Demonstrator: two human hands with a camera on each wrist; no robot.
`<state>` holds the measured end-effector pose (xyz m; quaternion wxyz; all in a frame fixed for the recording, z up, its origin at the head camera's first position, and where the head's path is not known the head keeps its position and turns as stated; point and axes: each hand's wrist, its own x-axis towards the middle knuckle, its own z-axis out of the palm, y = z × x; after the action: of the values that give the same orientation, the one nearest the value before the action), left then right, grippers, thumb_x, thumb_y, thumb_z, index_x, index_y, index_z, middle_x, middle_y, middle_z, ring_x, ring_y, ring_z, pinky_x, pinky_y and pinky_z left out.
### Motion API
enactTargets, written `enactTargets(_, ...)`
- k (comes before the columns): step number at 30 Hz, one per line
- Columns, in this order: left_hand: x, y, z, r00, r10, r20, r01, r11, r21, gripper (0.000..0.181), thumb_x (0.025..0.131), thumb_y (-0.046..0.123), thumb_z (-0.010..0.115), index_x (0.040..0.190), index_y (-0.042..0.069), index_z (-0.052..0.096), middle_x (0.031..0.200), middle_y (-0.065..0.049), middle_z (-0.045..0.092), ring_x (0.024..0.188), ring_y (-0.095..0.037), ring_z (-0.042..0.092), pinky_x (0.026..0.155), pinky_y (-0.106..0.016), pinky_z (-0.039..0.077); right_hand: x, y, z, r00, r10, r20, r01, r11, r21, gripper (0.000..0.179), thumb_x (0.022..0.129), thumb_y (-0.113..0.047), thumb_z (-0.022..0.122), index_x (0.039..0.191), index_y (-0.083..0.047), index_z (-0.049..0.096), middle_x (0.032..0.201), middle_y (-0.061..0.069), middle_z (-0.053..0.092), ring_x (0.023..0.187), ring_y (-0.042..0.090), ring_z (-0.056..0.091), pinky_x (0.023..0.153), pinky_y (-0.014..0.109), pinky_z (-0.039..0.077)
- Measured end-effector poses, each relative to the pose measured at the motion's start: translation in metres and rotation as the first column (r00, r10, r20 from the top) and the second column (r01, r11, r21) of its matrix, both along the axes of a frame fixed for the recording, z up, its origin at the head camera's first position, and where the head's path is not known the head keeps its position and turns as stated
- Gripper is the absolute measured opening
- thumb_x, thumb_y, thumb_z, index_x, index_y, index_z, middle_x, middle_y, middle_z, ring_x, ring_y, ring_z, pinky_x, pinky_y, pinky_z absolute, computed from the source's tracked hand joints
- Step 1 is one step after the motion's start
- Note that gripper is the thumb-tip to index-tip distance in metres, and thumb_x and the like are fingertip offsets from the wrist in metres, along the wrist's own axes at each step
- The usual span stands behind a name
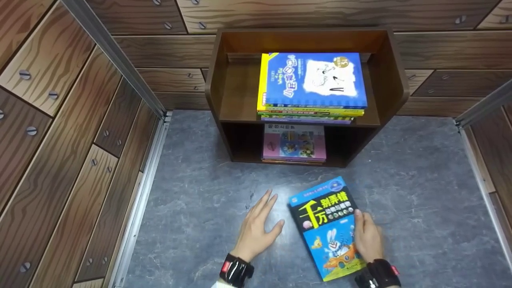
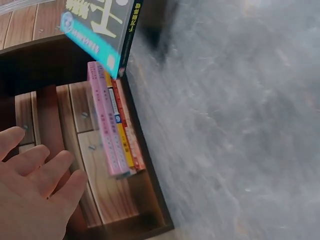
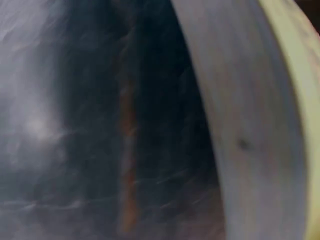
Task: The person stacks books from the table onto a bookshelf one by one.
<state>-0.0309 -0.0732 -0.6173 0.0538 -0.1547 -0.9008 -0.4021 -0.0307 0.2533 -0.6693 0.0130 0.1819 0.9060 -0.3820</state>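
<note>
In the head view my right hand [image 1: 369, 238] grips a blue and black book [image 1: 338, 236] by its right edge, thumb on the front cover. The cover shows a rabbit in an orange car and large yellow lettering. To the left of the book, my left hand [image 1: 256, 232] is held apart from it with fingers extended and nothing in them. In the left wrist view the same book [image 2: 100, 30] tilts at the top, spine toward the camera, while my left hand's fingers [image 2: 55, 170] show at lower left. A blurred page edge [image 3: 245, 125] fills much of the right wrist view.
Ahead stands a brown two-tier bookcase [image 1: 216, 80]. A stack of books topped by a blue one [image 1: 312, 80] lies on its upper tier. Pink-covered books [image 1: 294, 142] are stacked on the lower tier. Wood-patterned walls [image 1: 72, 160] enclose the grey marbled floor [image 1: 192, 192].
</note>
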Motion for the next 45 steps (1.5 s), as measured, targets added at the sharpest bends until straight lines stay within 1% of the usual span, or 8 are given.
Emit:
enactTargets(7,-0.027,0.008,0.005,0.993,-0.01,0.12,0.001,0.997,0.077,0.067,0.099,0.039,0.066,0.159,0.019,0.044,0.168,0.0,0.035,0.148,-0.029,0.043,0.117,-0.056,0.039,-0.003,-0.017,0.023,0.983,0.106,-0.152,-0.103,0.994,0.027,0.038,0.113,-0.036,0.043,0.093,-0.007,0.057,0.065,0.001,0.045,0.056,0.016,0.044,0.05,0.027,0.034)
enactTargets(13,-0.047,0.013,0.008,0.969,-0.087,0.23,0.043,0.981,0.189,0.055,0.103,0.047,0.059,0.154,0.026,0.053,0.157,0.004,0.051,0.139,-0.02,0.054,0.116,-0.047,0.044,-0.003,-0.029,0.032,0.89,0.211,-0.403,-0.208,0.977,0.053,0.019,0.105,-0.011,0.059,0.086,-0.012,0.062,0.059,-0.012,0.043,0.05,0.004,0.041,0.044,0.025,0.034)
enactTargets(20,-0.046,0.018,0.011,0.931,-0.161,0.327,0.075,0.962,0.261,0.056,0.105,0.057,0.051,0.152,0.026,0.055,0.142,0.002,0.064,0.115,-0.012,0.065,0.103,-0.037,0.054,-0.003,-0.042,0.043,0.872,0.256,-0.416,-0.262,0.964,0.044,0.018,0.104,-0.01,0.06,0.087,-0.014,0.061,0.06,-0.012,0.045,0.049,0.002,0.042,0.042,0.024,0.037)
enactTargets(28,-0.04,0.017,0.006,0.969,-0.128,0.212,0.11,0.99,0.091,0.056,0.107,0.051,0.048,0.15,0.016,0.054,0.107,-0.004,0.077,0.08,-0.003,0.067,0.073,-0.023,0.057,-0.007,-0.047,0.044,0.873,0.281,-0.398,-0.266,0.959,0.095,0.015,0.103,-0.012,0.063,0.089,-0.016,0.064,0.06,-0.013,0.045,0.049,0.003,0.042,0.044,0.024,0.036)
enactTargets(32,-0.04,0.017,0.005,0.984,-0.115,0.137,0.104,0.991,0.084,0.05,0.108,0.046,0.049,0.147,0.015,0.057,0.101,-0.005,0.078,0.074,-0.003,0.066,0.066,-0.018,0.055,-0.009,-0.047,0.047,0.905,0.256,-0.341,-0.249,0.966,0.066,0.012,0.105,-0.02,0.062,0.095,-0.016,0.069,0.065,-0.007,0.055,0.054,0.008,0.049,0.048,0.026,0.04)
enactTargets(35,-0.041,0.016,0.003,0.992,-0.099,0.073,0.091,0.99,0.109,0.045,0.109,0.04,0.051,0.144,0.013,0.059,0.099,-0.006,0.078,0.072,-0.003,0.067,0.06,-0.015,0.053,-0.013,-0.047,0.049,0.914,0.251,-0.32,-0.24,0.968,0.074,0.016,0.106,-0.025,0.062,0.106,-0.014,0.072,0.083,0.002,0.069,0.066,0.015,0.06,0.057,0.033,0.05)
enactTargets(40,-0.041,0.011,-0.004,1.0,0.009,-0.021,-0.006,0.985,0.17,0.037,0.107,0.03,0.058,0.137,0.009,0.064,0.094,-0.008,0.078,0.062,-0.004,0.064,0.052,-0.014,0.05,-0.019,-0.041,0.048,0.894,0.259,-0.364,-0.238,0.966,0.103,0.029,0.103,-0.022,0.065,0.127,-0.006,0.067,0.116,0.015,0.069,0.099,0.032,0.068,0.084,0.054,0.056)
enactTargets(45,-0.044,0.003,-0.007,0.988,0.144,-0.054,-0.124,0.954,0.271,0.035,0.105,0.023,0.063,0.135,0.004,0.065,0.096,-0.012,0.079,0.063,-0.008,0.067,0.054,-0.018,0.054,-0.019,-0.036,0.048,0.909,0.203,-0.363,-0.199,0.979,0.049,0.054,0.104,-0.021,0.064,0.151,-0.001,0.047,0.146,0.026,0.051,0.134,0.046,0.049,0.11,0.068,0.038)
